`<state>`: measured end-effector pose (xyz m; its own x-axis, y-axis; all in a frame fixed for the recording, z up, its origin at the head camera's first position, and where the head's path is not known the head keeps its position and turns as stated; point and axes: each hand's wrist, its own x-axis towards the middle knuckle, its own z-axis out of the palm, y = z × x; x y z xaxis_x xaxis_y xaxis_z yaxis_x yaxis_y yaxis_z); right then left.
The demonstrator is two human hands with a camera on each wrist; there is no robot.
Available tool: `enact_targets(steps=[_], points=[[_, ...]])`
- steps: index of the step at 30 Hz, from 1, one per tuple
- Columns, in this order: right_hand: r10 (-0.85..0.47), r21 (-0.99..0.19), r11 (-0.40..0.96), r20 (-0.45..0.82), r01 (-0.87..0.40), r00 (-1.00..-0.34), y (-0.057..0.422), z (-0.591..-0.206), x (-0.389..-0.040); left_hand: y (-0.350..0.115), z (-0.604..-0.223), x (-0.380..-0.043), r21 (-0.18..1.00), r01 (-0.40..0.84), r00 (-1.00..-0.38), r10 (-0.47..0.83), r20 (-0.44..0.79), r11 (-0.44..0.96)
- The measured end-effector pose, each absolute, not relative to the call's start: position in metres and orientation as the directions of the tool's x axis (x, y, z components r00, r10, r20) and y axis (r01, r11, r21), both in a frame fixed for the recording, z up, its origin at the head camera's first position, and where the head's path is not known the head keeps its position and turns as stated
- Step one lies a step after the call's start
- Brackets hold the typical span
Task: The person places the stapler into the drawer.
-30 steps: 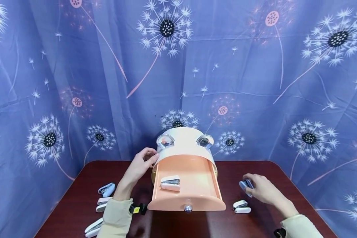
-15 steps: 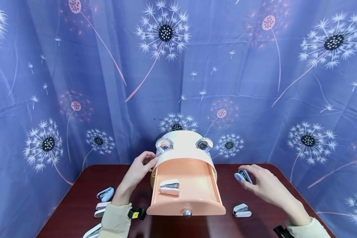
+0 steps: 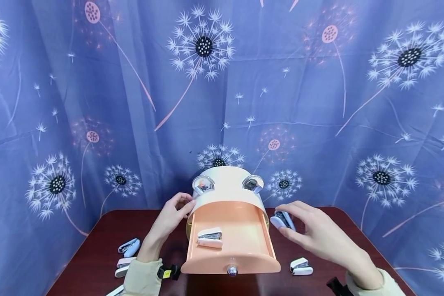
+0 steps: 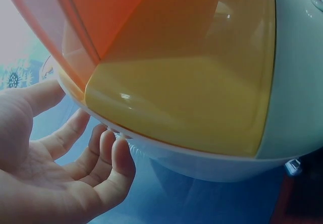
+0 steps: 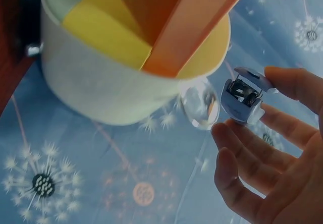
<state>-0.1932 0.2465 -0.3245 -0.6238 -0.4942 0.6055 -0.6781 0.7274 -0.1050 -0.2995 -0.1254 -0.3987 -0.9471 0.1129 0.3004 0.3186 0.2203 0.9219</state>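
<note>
head view: right grip (image 3: 312, 230) has brought the pinched blue stapler (image 3: 278, 222) nearer the drawer (image 3: 242, 238), left grip (image 3: 170, 220) relaxed.

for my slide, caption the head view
Right hand pinches a blue stapler beside an open peach drawer holding a pink-and-white stapler; left hand touches the white housing.

In the head view's lower left, a white stapler (image 3: 116, 291) runs off the bottom edge, and a pink-and-white stapler (image 3: 123, 270) is partly hidden by the left sleeve (image 3: 144, 277). Fingers of the right hand (image 3: 316, 232) cover part of the blue stapler (image 3: 278, 222) they hold. Both wrist views crop the white drawer box (image 3: 227, 183). Print on the yellow wrist tag (image 3: 167, 274) is too small to read.
</note>
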Motion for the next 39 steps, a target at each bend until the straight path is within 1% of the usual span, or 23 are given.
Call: enact_targets(steps=[5, 9, 11, 14, 17, 20, 24, 35, 39], points=[[-0.547, -0.107, 0.680, 0.584, -0.725, -0.599, 0.229, -0.324, -0.197, -0.124, -0.400, -0.298, 0.925, 0.313, -0.949, 0.102, 0.297, 0.215], [-0.595, -0.096, 0.646, 0.558, -0.758, -0.578, 0.217, -0.325, -0.202, -0.121, -0.393, -0.292, 0.923, 0.306, -0.952, 0.089, 0.293, 0.235], [-0.614, -0.099, 0.635, 0.538, -0.766, -0.578, 0.210, -0.326, -0.206, -0.119, -0.388, -0.287, 0.922, 0.303, -0.953, 0.086, 0.291, 0.241], [-0.634, -0.123, 0.629, 0.491, -0.768, -0.597, 0.200, -0.329, -0.211, -0.119, -0.386, -0.283, 0.923, 0.305, -0.952, 0.089, 0.292, 0.235], [-0.653, -0.147, 0.621, 0.446, -0.770, -0.612, 0.191, -0.332, -0.215, -0.122, -0.391, -0.287, 0.925, 0.309, -0.951, 0.092, 0.296, 0.221], [-0.675, -0.131, 0.615, 0.422, -0.777, -0.606, 0.182, -0.333, -0.219, -0.124, -0.398, -0.294, 0.927, 0.313, -0.949, 0.098, 0.298, 0.209], [-0.700, -0.102, 0.602, 0.410, -0.792, -0.585, 0.172, -0.332, -0.224, -0.125, -0.401, -0.300, 0.923, 0.331, -0.943, 0.106, 0.316, 0.195], [-0.715, -0.041, 0.605, 0.411, -0.795, -0.566, 0.150, -0.340, -0.240, -0.124, -0.400, -0.300, 0.919, 0.344, -0.938, 0.113, 0.327, 0.193], [-0.709, -0.045, 0.614, 0.406, -0.788, -0.576, 0.145, -0.343, -0.242, -0.125, -0.399, -0.300, 0.919, 0.339, -0.940, 0.118, 0.321, 0.203]])
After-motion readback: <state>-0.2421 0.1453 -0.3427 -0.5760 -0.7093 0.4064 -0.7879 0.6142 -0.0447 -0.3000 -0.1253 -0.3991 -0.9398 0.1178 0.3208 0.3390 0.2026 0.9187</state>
